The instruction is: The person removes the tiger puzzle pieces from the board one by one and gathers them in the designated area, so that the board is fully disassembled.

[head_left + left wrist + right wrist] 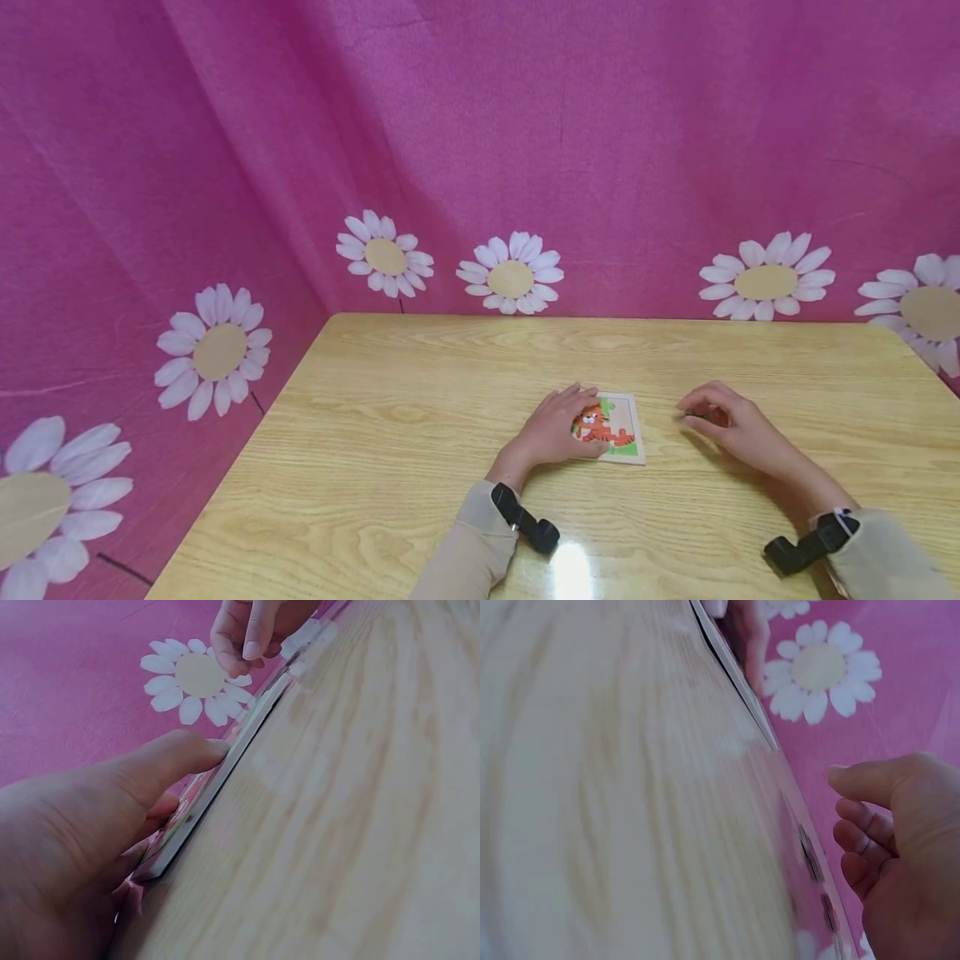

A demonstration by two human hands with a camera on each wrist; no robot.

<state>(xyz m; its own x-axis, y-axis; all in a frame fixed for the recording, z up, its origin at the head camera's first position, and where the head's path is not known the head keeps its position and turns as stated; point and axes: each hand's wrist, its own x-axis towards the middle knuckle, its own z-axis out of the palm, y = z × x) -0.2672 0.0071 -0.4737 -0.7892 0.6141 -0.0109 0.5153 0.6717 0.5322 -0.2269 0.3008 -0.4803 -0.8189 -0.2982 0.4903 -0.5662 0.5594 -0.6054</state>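
Observation:
A small square jigsaw puzzle board (640, 450) with an orange tiger picture and a pale bare patch lies flat on the table. My left hand (558, 425) holds it from the left side, thumb along the near edge and fingers at the far edge. In the left wrist view the thumb bears on the rim of the board (196, 806). To the right of the board hovers my right hand (731, 421), fingers loosely curled. Thin puzzle pieces (810, 853) lie under it in the right wrist view, partly hidden by the hand in the head view. Nothing shows between its thumb and fingers.
The wooden table (360, 433) has a pale grain and a glare spot at the front. A pink curtain (525, 125) with white daisies hangs behind it and along the left. Black camera straps (813, 542) sit on both wrists.

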